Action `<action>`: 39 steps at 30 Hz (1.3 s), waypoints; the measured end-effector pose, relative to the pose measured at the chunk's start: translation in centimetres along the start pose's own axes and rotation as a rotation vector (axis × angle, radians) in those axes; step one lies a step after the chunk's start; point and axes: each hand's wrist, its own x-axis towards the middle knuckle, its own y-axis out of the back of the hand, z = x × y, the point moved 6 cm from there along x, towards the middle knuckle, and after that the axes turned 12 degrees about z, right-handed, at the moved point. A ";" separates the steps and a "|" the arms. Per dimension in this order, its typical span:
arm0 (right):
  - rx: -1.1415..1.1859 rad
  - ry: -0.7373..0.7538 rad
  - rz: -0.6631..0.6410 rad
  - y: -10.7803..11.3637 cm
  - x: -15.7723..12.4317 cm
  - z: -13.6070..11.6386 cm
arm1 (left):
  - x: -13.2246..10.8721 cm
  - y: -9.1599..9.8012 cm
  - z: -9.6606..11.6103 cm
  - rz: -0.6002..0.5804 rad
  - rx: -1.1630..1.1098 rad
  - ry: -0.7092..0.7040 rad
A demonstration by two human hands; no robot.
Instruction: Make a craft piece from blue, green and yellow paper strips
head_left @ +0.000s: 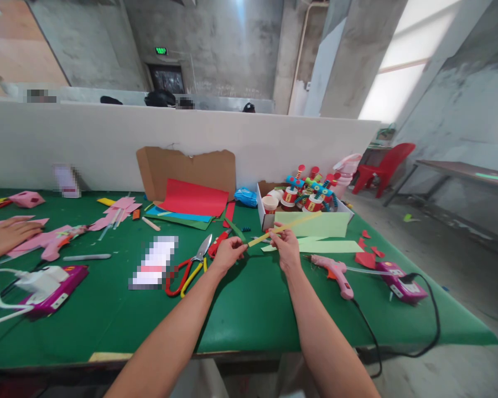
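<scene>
Over the middle of the green table, my left hand (228, 255) pinches the end of a yellow paper strip (259, 240). A dark green paper strip (234, 229) meets it at those fingertips, slanting up to the left. Farther along, my right hand (287, 250) grips the yellow strip, and its free end points up to the right. Whether the two strips are joined is hidden by my fingers. Left of my left hand lie scissors (191, 269) with red and yellow handles. Pale green paper strips (332, 246) lie beside my right hand.
A pink glue gun (336, 273) and a purple power strip (402, 282) lie right, cords trailing. Behind stands a box (260, 213) of colourful figures. Red paper (197, 198) leans on cardboard. At far left, another person's hand (12, 235) rests on pink paper.
</scene>
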 end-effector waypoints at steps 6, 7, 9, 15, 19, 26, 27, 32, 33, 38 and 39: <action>-0.016 -0.008 0.030 0.1 -0.1 -0.2 | 0.0 0.0 0.0 0.011 -0.010 0.000; -0.014 -0.003 0.034 0.1 -0.1 -0.2 | 0.0 0.0 -0.1 0.012 -0.011 0.001; -0.012 0.004 0.042 0.1 -0.1 -0.2 | 0.0 0.0 -0.1 0.012 -0.010 0.001; 0.020 0.000 0.052 0.3 0.1 0.0 | 0.1 -0.1 -0.2 -0.001 -0.007 -0.001; 0.021 -0.017 0.048 0.2 0.0 0.0 | 0.1 -0.1 -0.2 -0.003 -0.003 0.000; 0.015 -0.005 0.032 0.3 0.1 0.0 | -0.1 -0.1 0.0 -0.007 0.008 -0.007; 0.020 -0.006 0.031 0.4 0.1 0.1 | -0.1 -0.2 0.0 -0.007 0.010 -0.009; 0.041 -0.076 0.008 0.4 0.2 0.5 | 0.0 -0.1 -0.2 0.007 0.008 -0.005; 0.034 -0.101 0.004 0.4 0.2 0.7 | 0.0 0.0 -0.2 0.012 0.007 -0.002; -0.105 -0.122 -0.016 0.3 0.1 1.0 | 0.1 0.2 -0.1 0.035 0.013 -0.005; -0.131 -0.102 -0.022 0.3 0.0 0.9 | 0.1 0.2 -0.1 0.039 0.016 -0.008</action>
